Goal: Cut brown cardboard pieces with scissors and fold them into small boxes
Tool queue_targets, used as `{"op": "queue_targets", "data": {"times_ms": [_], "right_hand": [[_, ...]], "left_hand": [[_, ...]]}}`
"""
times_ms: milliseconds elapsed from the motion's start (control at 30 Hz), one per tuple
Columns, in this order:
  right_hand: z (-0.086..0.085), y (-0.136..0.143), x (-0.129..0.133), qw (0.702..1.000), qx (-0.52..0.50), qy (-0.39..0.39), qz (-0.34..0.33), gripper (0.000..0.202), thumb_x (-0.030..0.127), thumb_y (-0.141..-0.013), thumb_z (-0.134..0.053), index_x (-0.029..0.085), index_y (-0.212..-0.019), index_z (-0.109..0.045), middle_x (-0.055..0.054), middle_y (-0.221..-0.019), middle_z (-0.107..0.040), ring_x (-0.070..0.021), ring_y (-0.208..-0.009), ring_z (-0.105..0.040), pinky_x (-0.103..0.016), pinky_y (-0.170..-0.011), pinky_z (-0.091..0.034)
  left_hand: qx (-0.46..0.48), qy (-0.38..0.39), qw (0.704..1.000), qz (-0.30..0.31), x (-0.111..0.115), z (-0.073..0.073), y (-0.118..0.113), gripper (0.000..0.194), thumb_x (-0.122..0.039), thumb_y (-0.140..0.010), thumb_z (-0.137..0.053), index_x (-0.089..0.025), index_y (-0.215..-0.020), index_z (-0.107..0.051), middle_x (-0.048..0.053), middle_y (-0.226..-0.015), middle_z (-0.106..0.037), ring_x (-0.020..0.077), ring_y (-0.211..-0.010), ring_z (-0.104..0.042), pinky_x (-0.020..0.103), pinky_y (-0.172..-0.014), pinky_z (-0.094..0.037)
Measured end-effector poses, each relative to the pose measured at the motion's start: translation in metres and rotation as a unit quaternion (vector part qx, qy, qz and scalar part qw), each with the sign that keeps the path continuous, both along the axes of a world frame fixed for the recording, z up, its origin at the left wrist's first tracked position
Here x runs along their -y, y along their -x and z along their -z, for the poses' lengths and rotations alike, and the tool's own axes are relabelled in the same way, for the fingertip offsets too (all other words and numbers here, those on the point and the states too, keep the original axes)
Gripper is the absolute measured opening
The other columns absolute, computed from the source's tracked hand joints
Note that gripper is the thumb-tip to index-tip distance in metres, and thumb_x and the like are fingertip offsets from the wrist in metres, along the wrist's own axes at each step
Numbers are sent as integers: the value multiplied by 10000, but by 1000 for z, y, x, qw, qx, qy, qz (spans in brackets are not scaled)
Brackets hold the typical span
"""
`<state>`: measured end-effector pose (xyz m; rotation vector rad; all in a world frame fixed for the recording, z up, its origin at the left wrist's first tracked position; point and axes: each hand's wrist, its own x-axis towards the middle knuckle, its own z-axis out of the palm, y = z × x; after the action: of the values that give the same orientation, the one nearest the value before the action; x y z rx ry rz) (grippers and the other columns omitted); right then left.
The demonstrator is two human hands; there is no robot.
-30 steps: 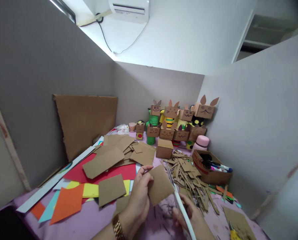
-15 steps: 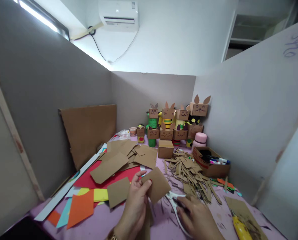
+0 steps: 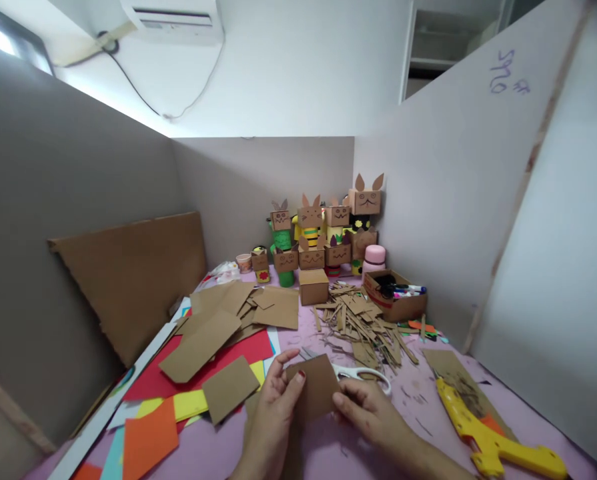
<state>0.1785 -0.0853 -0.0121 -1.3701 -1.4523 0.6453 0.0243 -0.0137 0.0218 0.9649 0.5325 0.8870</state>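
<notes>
A small brown cardboard square (image 3: 318,385) is held up between both hands. My left hand (image 3: 281,393) grips its left side, thumb in front. At the lower right corner, my right hand (image 3: 361,408) pinches the card between thumb and fingers. Behind the square lie white-handled scissors (image 3: 375,375), partly covered by it; the blade tips show above its top edge, and neither hand is on them. Another cut cardboard piece (image 3: 231,389) rests to the left of my left hand.
Cardboard scraps (image 3: 361,317) are heaped beyond my hands. A yellow glue gun (image 3: 478,427) lies at right on a stained cardboard sheet (image 3: 461,377). Cardboard animal figures (image 3: 311,213) stand at the back near a closed box (image 3: 313,288). Coloured paper (image 3: 151,437) spreads at left.
My right hand has let go of the scissors, which now lie on the table, and has taken hold of the cardboard square. The view has turned right, bringing the whole glue gun into sight.
</notes>
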Motion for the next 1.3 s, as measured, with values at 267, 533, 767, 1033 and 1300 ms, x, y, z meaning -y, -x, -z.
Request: {"op": "queue_targets", "data": {"times_ms": [267,533,767,1033,1300], "right_hand": [[-2,4,-2,997,-66,-36,23,412,456,-859,-485,134,-649,-632,6,-537,-548,-116,-498,-496,-218,-486,-385],[4,-3,3,982,-33,-137,125,266,234,-815,-522,235,-993,-719,-72,-851,-724,-215,-796,-634,-320,-725,-463],[6,-5,1,980,-63,-134,135,277,247,-843,-504,248,-1059,-678,-70,-1061,-715,-217,-1000,-624,-330,-874,-452],[1,3,1,985,-144,-54,79,367,453,-879,-474,148,-793,-658,17,-536,-551,-131,-501,-512,-231,-495,-396],[2,2,-7,960,-278,-4,24,463,629,-728,-568,172,-662,-547,47,-498,-520,-93,-417,-465,-210,-432,-373]], "left_hand": [[-46,-46,998,-21,-12,10,0,277,-332,-753,-648,-186,-989,-651,63,-932,-734,197,-834,-662,256,-673,-486],[-66,-45,996,-33,0,4,3,384,-469,-820,-498,-187,-986,-700,101,-1270,-591,260,-1229,-453,368,-1015,-345],[-46,33,997,45,12,-1,-3,602,-233,-632,-764,-206,-1191,-543,126,-1127,-667,284,-1003,-623,389,-853,-481],[16,23,1000,-11,5,8,-5,624,-227,-672,-736,-225,-1245,-488,120,-1211,-622,266,-1118,-560,380,-965,-409],[9,-7,1000,26,10,11,-6,717,-263,-743,-670,-282,-1373,-327,109,-1279,-572,252,-1103,-563,328,-878,-475]]}}
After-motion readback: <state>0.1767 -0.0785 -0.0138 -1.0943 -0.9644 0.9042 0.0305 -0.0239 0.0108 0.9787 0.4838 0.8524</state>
